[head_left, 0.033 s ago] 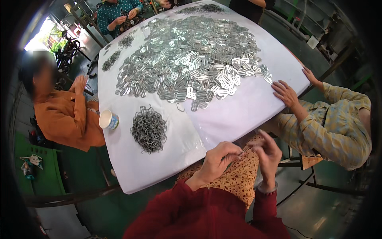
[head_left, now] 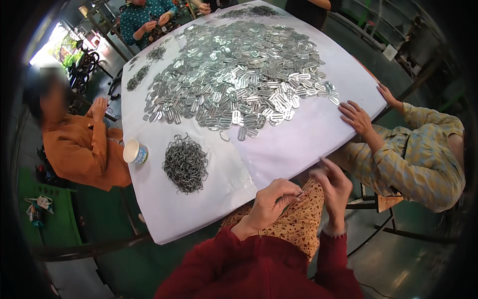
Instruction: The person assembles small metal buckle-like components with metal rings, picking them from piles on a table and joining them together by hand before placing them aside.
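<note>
Over my lap, just off the table's near edge, my left hand (head_left: pixel 273 203) is closed in a pinch. A tiny dark thing shows at its fingertips, too small to make out. To its right, apart from it, my right hand (head_left: pixel 334 187) is raised with the index finger and thumb spread and nothing visible between them; motion blurs its fingertips. A pile of dark wire hooks (head_left: pixel 184 163) lies on the white-covered table (head_left: pixel 219 199) to the left of my hands. Beyond it spreads a large heap of flat, slotted silver metal buckles (head_left: pixel 239 74).
A paper cup (head_left: pixel 135 151) stands near the left edge. One loose hook (head_left: pixel 224 135) lies by the heap. At the right, a person's hand (head_left: pixel 356 117) rests on the table; an orange-sleeved person (head_left: pixel 87 149) sits at the left. Others work at the far side.
My right thumb and fingers have shifted slightly up and left and are more blurred. My left hand keeps its pinch, almost in the same place.
</note>
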Demonstrator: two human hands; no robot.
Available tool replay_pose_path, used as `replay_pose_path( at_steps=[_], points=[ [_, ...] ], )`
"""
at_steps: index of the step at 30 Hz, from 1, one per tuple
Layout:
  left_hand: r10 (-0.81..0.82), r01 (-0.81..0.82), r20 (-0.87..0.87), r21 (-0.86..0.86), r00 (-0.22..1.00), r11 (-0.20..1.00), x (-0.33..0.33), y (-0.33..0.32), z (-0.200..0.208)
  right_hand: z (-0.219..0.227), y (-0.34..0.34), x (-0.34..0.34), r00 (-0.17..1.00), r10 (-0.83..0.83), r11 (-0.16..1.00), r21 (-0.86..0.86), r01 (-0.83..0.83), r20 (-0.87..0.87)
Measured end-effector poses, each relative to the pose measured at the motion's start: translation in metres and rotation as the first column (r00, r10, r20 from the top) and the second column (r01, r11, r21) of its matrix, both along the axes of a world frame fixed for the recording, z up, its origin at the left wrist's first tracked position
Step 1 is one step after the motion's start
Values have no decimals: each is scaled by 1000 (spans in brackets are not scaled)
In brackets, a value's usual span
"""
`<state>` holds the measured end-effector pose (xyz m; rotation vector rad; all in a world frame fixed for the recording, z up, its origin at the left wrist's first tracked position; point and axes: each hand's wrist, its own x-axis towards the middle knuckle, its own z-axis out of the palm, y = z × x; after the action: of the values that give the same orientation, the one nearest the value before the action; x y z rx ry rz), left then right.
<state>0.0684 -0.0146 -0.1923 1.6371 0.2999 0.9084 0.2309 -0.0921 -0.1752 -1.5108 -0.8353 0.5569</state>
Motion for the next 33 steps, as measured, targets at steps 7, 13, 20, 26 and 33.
replay_pose_path(
  at_steps=[7,13,20,26,33],
  points=[
    [11,-11,-3,0,1000,1000,0,-8,8,-110,190,37,506,170,980,-93,-173,845],
    [-3,3,4,6,1000,1000,3,-18,10,-106,187,43,208,284,959,-272,-84,936],
    [74,-72,12,-75,997,995,-6,-13,10,-75,137,29,960,152,987,9,-158,234],
    [122,-119,-97,37,988,992,-6,-4,-5,8,24,-19,987,63,998,26,-60,-145],
    [187,-173,-63,178,980,969,-8,-3,-2,12,-7,-31,992,48,993,111,-35,-119]
  ],
)
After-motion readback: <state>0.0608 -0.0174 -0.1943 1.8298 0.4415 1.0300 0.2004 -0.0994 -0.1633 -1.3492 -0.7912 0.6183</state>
